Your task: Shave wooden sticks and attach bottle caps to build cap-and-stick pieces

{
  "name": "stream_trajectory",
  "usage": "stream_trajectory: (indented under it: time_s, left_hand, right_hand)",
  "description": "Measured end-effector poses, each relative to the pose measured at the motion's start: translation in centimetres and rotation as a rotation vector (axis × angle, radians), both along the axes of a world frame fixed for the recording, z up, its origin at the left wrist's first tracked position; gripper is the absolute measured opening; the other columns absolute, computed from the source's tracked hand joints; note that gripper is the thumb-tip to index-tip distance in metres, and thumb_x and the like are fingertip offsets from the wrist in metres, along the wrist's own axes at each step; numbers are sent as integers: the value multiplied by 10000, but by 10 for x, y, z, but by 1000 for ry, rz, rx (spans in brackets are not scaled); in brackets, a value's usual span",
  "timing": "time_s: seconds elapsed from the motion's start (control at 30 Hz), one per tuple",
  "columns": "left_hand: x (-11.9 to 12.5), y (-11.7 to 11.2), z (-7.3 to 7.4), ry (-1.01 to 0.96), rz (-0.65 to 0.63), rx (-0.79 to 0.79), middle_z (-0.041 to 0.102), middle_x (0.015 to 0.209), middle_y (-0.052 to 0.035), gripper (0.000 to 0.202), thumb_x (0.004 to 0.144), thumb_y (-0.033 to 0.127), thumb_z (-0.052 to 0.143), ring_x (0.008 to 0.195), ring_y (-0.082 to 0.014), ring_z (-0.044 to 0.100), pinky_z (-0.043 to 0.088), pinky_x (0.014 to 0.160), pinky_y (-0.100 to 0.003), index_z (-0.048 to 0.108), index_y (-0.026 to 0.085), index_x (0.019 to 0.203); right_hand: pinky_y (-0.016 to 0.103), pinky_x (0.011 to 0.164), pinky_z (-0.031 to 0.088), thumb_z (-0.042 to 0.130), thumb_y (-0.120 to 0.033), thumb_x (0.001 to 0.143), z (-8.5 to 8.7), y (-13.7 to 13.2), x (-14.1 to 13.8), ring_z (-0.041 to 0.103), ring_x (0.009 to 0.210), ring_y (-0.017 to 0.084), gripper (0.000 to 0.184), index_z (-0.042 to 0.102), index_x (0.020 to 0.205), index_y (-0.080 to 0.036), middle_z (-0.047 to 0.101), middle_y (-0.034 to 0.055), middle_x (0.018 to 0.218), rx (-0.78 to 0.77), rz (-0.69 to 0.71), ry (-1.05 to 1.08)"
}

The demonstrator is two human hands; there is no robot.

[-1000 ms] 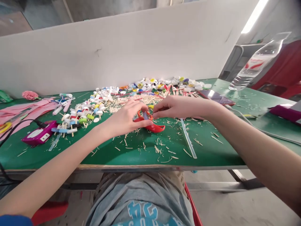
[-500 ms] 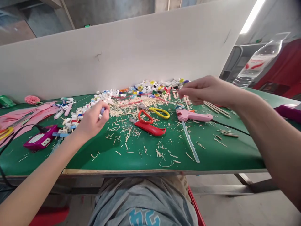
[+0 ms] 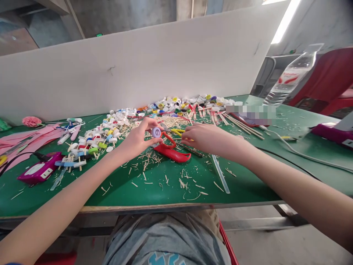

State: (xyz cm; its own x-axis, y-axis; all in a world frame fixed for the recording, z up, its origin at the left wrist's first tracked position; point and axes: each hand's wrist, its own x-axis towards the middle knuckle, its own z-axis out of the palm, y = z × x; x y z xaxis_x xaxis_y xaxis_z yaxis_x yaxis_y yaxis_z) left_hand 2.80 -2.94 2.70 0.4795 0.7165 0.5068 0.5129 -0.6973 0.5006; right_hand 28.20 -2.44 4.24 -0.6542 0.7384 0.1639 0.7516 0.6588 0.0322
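Observation:
My left hand (image 3: 139,139) is raised a little over the green table (image 3: 154,191) and pinches a small lavender bottle cap (image 3: 156,132) between thumb and fingertips. My right hand (image 3: 205,139) sits just to its right with the fingers pinched together, and what they hold is hidden. Between and below the hands lie red-handled scissors (image 3: 172,151). Yellow-handled scissors (image 3: 178,130) show just behind them. Wood shavings are scattered around both.
Loose coloured bottle caps (image 3: 193,101) are heaped along the white board (image 3: 138,70). Caps mounted on sticks (image 3: 92,141) lie at the left, by a purple power strip (image 3: 37,171) and pink paper (image 3: 26,137). Long sticks (image 3: 238,124), a clear glue stick (image 3: 220,173), a cable (image 3: 303,155) and a water bottle (image 3: 289,79) are at the right.
My left hand came back from the cap pile at the left with a lavender cap. My right hand drew back from the stick pile to the middle, covering the pink glue gun.

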Motion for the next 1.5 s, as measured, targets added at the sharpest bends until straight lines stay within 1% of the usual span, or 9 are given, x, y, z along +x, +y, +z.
stream_trajectory:
  time_s: [0.1, 0.23, 0.47, 0.6, 0.77, 1.13, 1.23, 1.37, 1.5]
  left_hand:
    - [1, -1, -3, -38, -19, -9, 676, 1116, -50, 328, 828, 365, 653, 1074, -202, 635, 507, 930, -403, 400, 272, 1015]
    - [2, -6, -6, -51, -21, -5, 665, 1150, -49, 333, 829, 369, 655, 1080, -198, 628, 513, 922, -399, 399, 281, 1023]
    - [1, -8, -9, -80, -56, 4, 656, 1175, -52, 329, 839, 370, 649, 1101, -194, 610, 494, 945, -415, 401, 284, 1037]
    - [-2, -6, -9, -103, -53, 22, 655, 1172, -43, 300, 848, 349, 637, 1129, -190, 603, 478, 975, -424, 394, 286, 1012]
    - [-3, -4, -11, -80, -19, 33, 659, 1148, -39, 311, 838, 337, 652, 1101, -190, 612, 474, 969, -433, 398, 285, 1008]
    - [-4, -3, -17, 12, -35, -30, 632, 1084, -53, 330, 836, 380, 647, 1007, -193, 622, 485, 905, -407, 411, 265, 1036]
    - [-4, -2, -17, 26, -32, -24, 635, 1072, -53, 327, 836, 382, 642, 998, -192, 625, 490, 893, -401, 411, 263, 1034]
    - [-6, 0, -19, 20, -5, -7, 635, 1069, -56, 330, 831, 369, 646, 976, -191, 634, 503, 868, -397, 410, 256, 1032]
    - [-6, 3, -25, 5, 13, 11, 633, 1048, -54, 360, 814, 390, 665, 952, -196, 638, 522, 802, -376, 410, 255, 1030]
  right_hand:
    - [337, 685, 367, 481, -282, 910, -2, 0, -15, 566, 778, 202, 216, 661, 858, -173, 648, 85, 836, 69, -55, -116]
    - [345, 670, 357, 498, -228, 894, -6, 0, -30, 575, 775, 214, 194, 657, 815, -148, 658, 100, 821, 66, -72, -161]
    - [316, 561, 332, 373, -195, 922, -5, 6, -24, 553, 681, 173, 283, 641, 842, -153, 648, 82, 823, 93, -103, -133]
    - [329, 695, 395, 393, -152, 914, -1, 9, -14, 564, 840, 198, 251, 644, 917, -149, 631, 110, 976, 161, -50, -126]
    - [391, 881, 394, 460, -139, 898, -9, 13, -15, 515, 1059, 279, 227, 656, 1011, -151, 589, 146, 1099, 212, -7, -151]
    - [419, 901, 371, 458, -102, 856, -21, 18, -22, 448, 1108, 317, 217, 621, 996, -138, 568, 172, 1153, 228, -4, -122]
    - [417, 847, 368, 381, -160, 903, -17, 17, -22, 493, 1008, 297, 227, 563, 1030, -112, 580, 197, 1087, 216, -42, -27]
    - [327, 628, 356, 302, -226, 940, -7, 8, -27, 480, 669, 176, 199, 471, 1012, -149, 588, 89, 833, 129, -57, 133]
    - [287, 590, 344, 295, -253, 964, -2, -6, -34, 454, 644, 134, 142, 421, 981, -191, 572, 43, 840, 33, 43, 244]
